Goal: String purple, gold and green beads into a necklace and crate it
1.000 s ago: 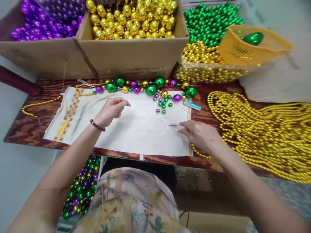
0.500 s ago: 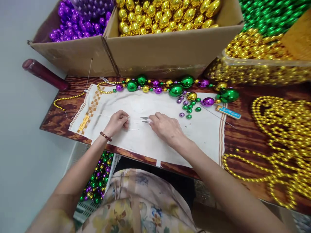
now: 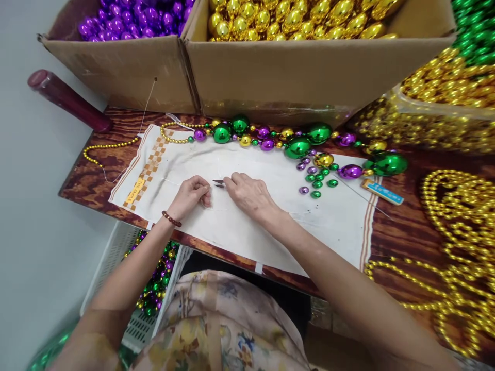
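My left hand [image 3: 193,192] is closed in a pinch over the white towel [image 3: 247,234], with a thin white thread [image 3: 170,181] at its fingertips. Close by on its right, my right hand [image 3: 249,195] grips small scissors [image 3: 218,183]. Their pointed blades stick out toward the left fingertips, slightly parted; the handle is hidden in the palm. Beyond both hands lies a strand of green, purple and gold beads [image 3: 222,133], ending at the left in a small gold bead chain [image 3: 178,140]. Several loose green and purple beads [image 3: 317,184] lie on the towel.
Cardboard boxes [image 3: 309,77] of purple and gold beads stand along the back. Gold bead chains [image 3: 460,216] heap at the right, near a blue-and-orange packet [image 3: 382,191]. A dark red cylinder [image 3: 69,100] leans at the left. Below the table edge sits a white basket [image 3: 104,263] of beads.
My right hand has moved the scissors left, so the blades are nearer the left fingertips. The left hand keeps its pinch. The whole view has shifted a little.
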Available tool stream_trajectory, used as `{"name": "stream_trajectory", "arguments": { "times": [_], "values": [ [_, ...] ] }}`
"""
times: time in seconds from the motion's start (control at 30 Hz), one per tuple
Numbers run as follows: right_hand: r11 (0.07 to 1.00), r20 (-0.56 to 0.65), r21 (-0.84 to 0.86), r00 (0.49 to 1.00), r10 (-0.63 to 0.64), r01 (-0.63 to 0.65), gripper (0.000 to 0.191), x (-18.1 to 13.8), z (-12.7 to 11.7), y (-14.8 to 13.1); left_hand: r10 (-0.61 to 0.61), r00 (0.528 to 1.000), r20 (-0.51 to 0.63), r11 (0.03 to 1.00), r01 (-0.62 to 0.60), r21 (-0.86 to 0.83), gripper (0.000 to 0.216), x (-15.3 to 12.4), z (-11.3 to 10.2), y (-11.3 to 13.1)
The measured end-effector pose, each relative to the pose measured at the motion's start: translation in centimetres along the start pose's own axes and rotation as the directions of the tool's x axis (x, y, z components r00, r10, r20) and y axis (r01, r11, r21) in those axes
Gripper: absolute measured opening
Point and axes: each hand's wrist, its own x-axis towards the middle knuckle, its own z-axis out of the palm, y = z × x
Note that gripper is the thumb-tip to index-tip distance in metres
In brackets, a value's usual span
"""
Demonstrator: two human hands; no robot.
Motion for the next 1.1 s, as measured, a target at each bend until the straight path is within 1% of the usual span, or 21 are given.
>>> {"name": "stream_trajectory", "arguments": {
  "times": [0.1, 0.2, 0.27, 0.33, 0.37, 0.4, 0.47, 0.5, 0.53, 0.57, 0.63, 0.7, 0.77, 0.83, 0.9, 0.93, 0.97, 1.0, 1.03, 1.07, 1.1],
  "values": [
    [0.999, 0.021, 0.035, 1.000, 0.013, -0.014, 0.034, 0.6, 0.1, -0.2, -0.005, 1.000, -0.007, 1.000, 0.005, 0.014, 0.017, 0.2, -0.1, 0.0],
    [0.989, 0.016, 0.101, 0.994, 0.104, -0.105, 0.033, -0.2, -0.1, 0.6, -0.018, 1.000, -0.022, 1.000, 0.018, 0.019, 0.019, -0.1, -0.2, 0.2],
    [0.970, -0.002, 0.163, 0.983, 0.184, -0.181, 0.032, -2.4, -0.3, 2.1, -0.035, 0.999, -0.014, 0.999, 0.034, -0.019, 0.022, -0.8, -0.1, 0.6],
    [0.936, -0.031, 0.243, 0.962, 0.271, -0.256, 0.034, -6.0, -0.4, 4.2, -0.059, 0.998, 0.027, 0.993, 0.061, -0.101, 0.024, -1.7, 0.2, 1.1],
    [0.909, -0.041, 0.281, 0.942, 0.333, -0.309, 0.036, -8.2, -0.5, 5.4, -0.075, 0.995, 0.058, 0.985, 0.083, -0.150, 0.024, -2.2, 0.5, 1.3],
    [0.872, -0.047, 0.307, 0.909, 0.414, -0.381, 0.037, -10.5, -0.5, 6.7, -0.095, 0.991, 0.099, 0.974, 0.113, -0.195, 0.024, -2.8, 1.0, 1.5],
    [0.775, -0.052, 0.309, 0.803, 0.593, -0.552, 0.039, -14.8, -0.4, 9.1, -0.134, 0.971, 0.200, 0.944, 0.186, -0.272, 0.023, -3.8, 2.7, 1.9],
    [0.735, -0.066, 0.282, 0.752, 0.656, -0.616, 0.038, -16.6, -0.3, 10.2, -0.152, 0.954, 0.257, 0.926, 0.228, -0.300, 0.022, -4.4, 3.8, 2.1],
    [0.721, -0.088, 0.245, 0.725, 0.683, -0.648, 0.038, -18.0, -0.2, 11.2, -0.169, 0.935, 0.312, 0.907, 0.271, -0.321, 0.022, -4.9, 5.2, 2.3],
    [0.724, -0.114, 0.200, 0.718, 0.687, -0.660, 0.037, -19.1, 0.0, 12.1, -0.184, 0.914, 0.361, 0.887, 0.313, -0.339, 0.023, -5.4, 6.7, 2.4],
    [0.744, -0.151, 0.106, 0.729, 0.667, -0.659, 0.035, -20.1, 0.5, 13.3, -0.211, 0.876, 0.433, 0.845, 0.386, -0.370, 0.024, -6.1, 9.9, 2.5],
    [0.736, -0.152, 0.037, 0.725, 0.672, -0.676, 0.035, -20.2, 1.0, 13.8, -0.236, 0.852, 0.467, 0.794, 0.446, -0.413, 0.024, -6.4, 12.7, 2.4],
    [0.714, -0.144, 0.009, 0.705, 0.694, -0.700, 0.036, -20.0, 1.4, 13.9, -0.266, 0.839, 0.475, 0.728, 0.498, -0.472, 0.022, -6.5, 14.8, 2.1],
    [0.713, -0.188, 0.026, 0.697, 0.692, -0.700, 0.036, -19.9, 1.6, 13.5, -0.309, 0.826, 0.471, 0.653, 0.545, -0.526, 0.017, -6.4, 16.1, 2.0],
    [0.738, -0.310, 0.128, 0.680, 0.665, -0.663, 0.031, -19.9, 1.7, 12.3, -0.347, 0.814, 0.465, 0.597, 0.574, -0.560, 0.011, -6.3, 16.8, 2.0],
    [0.762, -0.374, 0.227, 0.668, 0.643, -0.607, 0.028, -19.8, 1.6, 11.3, -0.357, 0.810, 0.465, 0.578, 0.583, -0.571, 0.009, -6.3, 17.0, 2.1],
    [0.779, -0.425, 0.353, 0.653, 0.626, -0.518, 0.024, -19.6, 1.5, 10.2, -0.361, 0.807, 0.467, 0.563, 0.588, -0.581, 0.007, -6.4, 17.2, 2.2],
    [0.771, -0.458, 0.491, 0.634, 0.624, -0.404, 0.022, -19.3, 1.5, 8.8, -0.359, 0.807, 0.469, 0.551, 0.589, -0.591, 0.005, -6.4, 17.3, 2.3],
    [0.725, -0.459, 0.632, 0.620, 0.636, -0.274, 0.022, -18.9, 1.4, 7.3, -0.355, 0.808, 0.471, 0.543, 0.588, -0.600, 0.005, -6.5, 17.5, 2.4],
    [0.635, -0.436, 0.754, 0.595, 0.675, -0.169, 0.019, -18.3, 1.4, 5.8, -0.350, 0.810, 0.470, 0.539, 0.585, -0.606, 0.006, -6.6, 17.7, 2.4],
    [0.516, -0.381, 0.850, 0.555, 0.740, -0.104, 0.017, -17.7, 1.5, 4.4, -0.342, 0.816, 0.466, 0.542, 0.577, -0.611, 0.007, -6.7, 17.9, 2.4]
  ]
}}
